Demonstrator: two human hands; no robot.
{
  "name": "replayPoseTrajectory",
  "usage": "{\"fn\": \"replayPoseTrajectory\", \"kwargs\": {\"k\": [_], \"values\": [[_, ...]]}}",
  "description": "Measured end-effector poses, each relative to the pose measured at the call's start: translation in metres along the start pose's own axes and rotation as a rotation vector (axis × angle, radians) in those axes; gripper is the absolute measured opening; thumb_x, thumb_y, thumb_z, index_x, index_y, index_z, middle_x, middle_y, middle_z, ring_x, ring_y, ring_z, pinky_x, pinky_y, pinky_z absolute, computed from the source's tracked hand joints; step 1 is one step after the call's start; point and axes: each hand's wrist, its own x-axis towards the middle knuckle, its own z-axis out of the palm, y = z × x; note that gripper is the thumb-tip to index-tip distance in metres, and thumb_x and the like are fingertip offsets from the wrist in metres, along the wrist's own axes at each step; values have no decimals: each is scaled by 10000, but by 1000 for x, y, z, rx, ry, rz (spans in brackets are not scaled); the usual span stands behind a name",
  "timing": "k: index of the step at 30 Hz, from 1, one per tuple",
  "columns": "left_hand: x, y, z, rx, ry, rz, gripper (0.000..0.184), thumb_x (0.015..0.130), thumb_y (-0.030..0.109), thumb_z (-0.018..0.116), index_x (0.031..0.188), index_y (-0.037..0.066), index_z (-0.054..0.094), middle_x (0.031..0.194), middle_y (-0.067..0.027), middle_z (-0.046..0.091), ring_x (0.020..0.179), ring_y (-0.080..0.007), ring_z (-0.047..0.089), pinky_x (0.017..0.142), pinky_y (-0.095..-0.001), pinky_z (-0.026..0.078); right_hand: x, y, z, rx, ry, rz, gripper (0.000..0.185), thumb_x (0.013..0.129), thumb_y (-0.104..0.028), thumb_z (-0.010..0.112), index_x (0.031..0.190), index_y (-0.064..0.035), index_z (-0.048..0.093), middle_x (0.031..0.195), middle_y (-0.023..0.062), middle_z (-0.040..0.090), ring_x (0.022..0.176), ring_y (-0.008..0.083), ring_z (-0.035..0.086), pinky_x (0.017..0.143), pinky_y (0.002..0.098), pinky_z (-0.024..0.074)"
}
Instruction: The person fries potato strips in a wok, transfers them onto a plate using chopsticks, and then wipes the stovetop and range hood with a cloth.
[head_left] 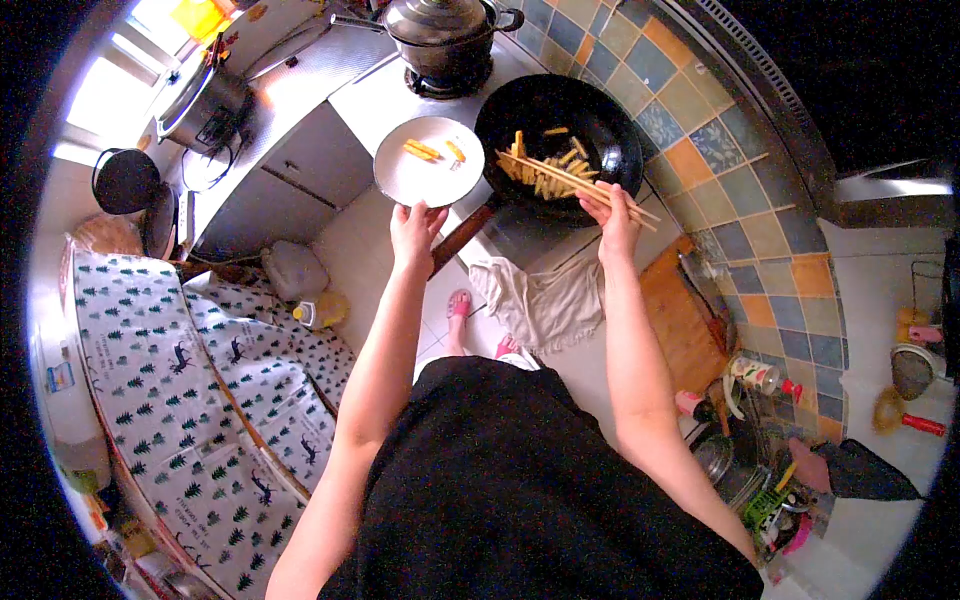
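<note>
My left hand grips the near rim of a white plate, its fingers partly hidden beneath it. On the plate lie a few yellow fried strips that look like French fries. To the right, my right hand is closed around a pair of wooden chopsticks. Their tips reach over a black wok and are among more of the fried strips in it. The plate is held beside the wok's left edge, above the wok's wooden handle.
A lidded pot stands on the back burner. An electric cooker is on the left counter. A cloth hangs at the counter front, with a cutting board to its right. A patterned cover lies at the left.
</note>
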Motion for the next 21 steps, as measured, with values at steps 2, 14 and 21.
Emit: {"fn": "replayPoseTrajectory", "kwargs": {"k": [2,14,21], "values": [[0,0,0,15,-12,-11,244,886,69,439,1108,-22,397,1010,-158,543,877,-242,601,757,-329,544,-1,-11,0,-9,-6,-39,362,926,-310,458,998,36,538,930,171,628,812,273,651,697,319,555],[-12,-6,17,-41,-86,-77,249,878,70,450,1112,2,400,971,-150,549,857,-222,594,753,-298,535,-38,-48,56,-122,-218,-112,331,949,-286,407,1015,22,508,920,170,620,804,244,651,710,305,548],[-18,-7,24,-31,-100,-81,246,877,70,447,1110,4,403,968,-151,554,849,-222,597,747,-290,536,-36,-42,60,-158,-290,-125,308,952,-288,401,1017,0,489,926,165,612,795,246,650,698,298,544]]}}
